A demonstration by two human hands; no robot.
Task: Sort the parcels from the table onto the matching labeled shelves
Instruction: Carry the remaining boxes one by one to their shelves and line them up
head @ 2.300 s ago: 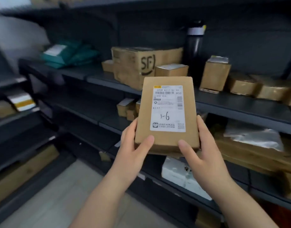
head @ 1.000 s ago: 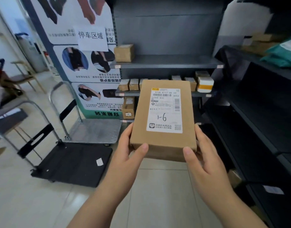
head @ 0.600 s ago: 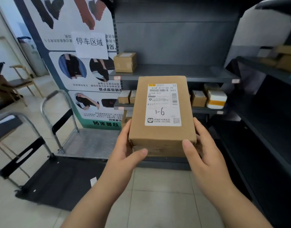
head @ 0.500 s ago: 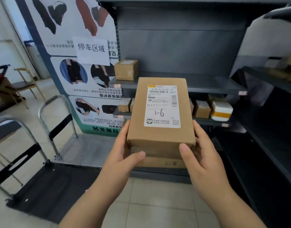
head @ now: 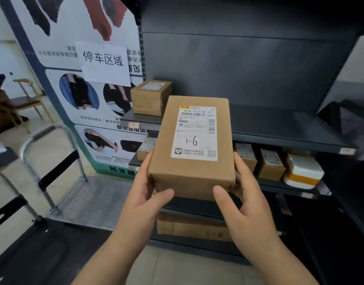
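Nearer now, the shelf unit (head: pixel 259 79) fills the view. Left grip (head: pixel 148 194) and right grip (head: pixel 245 200) each clasp a lower corner of the parcel (head: pixel 168 161), held in front of the upper shelf (head: pixel 280 128).

left hand (head: pixel 144 204): bare, short nails | right hand (head: pixel 246 206): same | forearms (head: pixel 107 254): unsleeved

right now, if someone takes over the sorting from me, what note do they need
Left hand and right hand both grip the near end of one brown parcel, held in the air in front of the grey shelving. Its label has 1-6 handwritten on it.
Done: parcel picked up and brought to the rack.
Left: find the level matching 1-6 and set it down. The edge tag on the upper level is too blurred to read. One box sits there; small boxes line the level below.
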